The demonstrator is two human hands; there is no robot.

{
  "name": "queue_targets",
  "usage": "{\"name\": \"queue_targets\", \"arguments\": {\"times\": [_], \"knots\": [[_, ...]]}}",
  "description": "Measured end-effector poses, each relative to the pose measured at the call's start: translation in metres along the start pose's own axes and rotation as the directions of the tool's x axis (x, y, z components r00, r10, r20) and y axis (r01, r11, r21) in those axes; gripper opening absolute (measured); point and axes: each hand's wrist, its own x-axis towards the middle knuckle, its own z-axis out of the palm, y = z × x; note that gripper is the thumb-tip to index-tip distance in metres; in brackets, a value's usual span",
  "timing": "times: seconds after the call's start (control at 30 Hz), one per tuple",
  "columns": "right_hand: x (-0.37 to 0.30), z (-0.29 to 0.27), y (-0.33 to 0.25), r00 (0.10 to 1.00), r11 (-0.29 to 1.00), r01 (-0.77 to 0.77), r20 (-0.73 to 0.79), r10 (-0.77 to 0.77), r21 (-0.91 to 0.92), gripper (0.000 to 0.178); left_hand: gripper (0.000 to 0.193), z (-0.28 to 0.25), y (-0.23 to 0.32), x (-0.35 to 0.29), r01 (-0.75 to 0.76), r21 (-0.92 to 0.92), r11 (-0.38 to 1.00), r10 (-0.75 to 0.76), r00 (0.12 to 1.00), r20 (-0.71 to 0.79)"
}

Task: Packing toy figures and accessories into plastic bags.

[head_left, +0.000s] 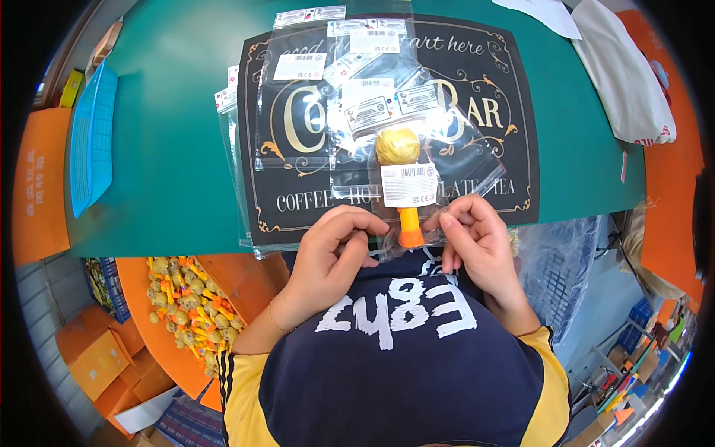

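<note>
A toy with a crumpled-looking yellow ball head and a yellow-orange stem ending in a wider orange base lies in a clear plastic bag. The bag's white printed label covers the middle of the toy. At the bag's near end, my left hand is closed on its left edge, thumb against curled fingers. My right hand pinches the opposite edge, beside the orange base. Several flat clear bags with labels overlap beyond it on a black printed mat.
The green table carries a blue plastic basket at the left and a white cloth bag at the far right. Below its near edge, an orange container holds many similar toys. Orange boxes stand further left.
</note>
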Motion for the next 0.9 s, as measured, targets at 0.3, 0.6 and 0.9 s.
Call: {"name": "queue_targets", "arguments": {"times": [0.3, 0.6, 0.9], "knots": [[-0.001, 0.002, 0.003, 1.000, 1.000, -0.006, -0.008, 0.007, 0.010, 0.006, 0.011, 0.006, -0.003, 0.003, 0.024, 0.094, 0.995, -0.021, 0.999, -0.027], [-0.002, 0.002, 0.003, 1.000, 1.000, 0.003, -0.024, -0.003, -0.009, 0.006, 0.043, 0.006, -0.009, 0.000, 0.011, -0.014, 1.000, -0.012, 0.995, -0.102], [0.001, 0.002, 0.004, 0.999, 1.000, 0.022, -0.026, -0.022, -0.009, 0.006, 0.070, 0.008, 0.008, 0.005, 0.064, 0.030, 0.998, -0.062, 0.997, -0.040]]}}
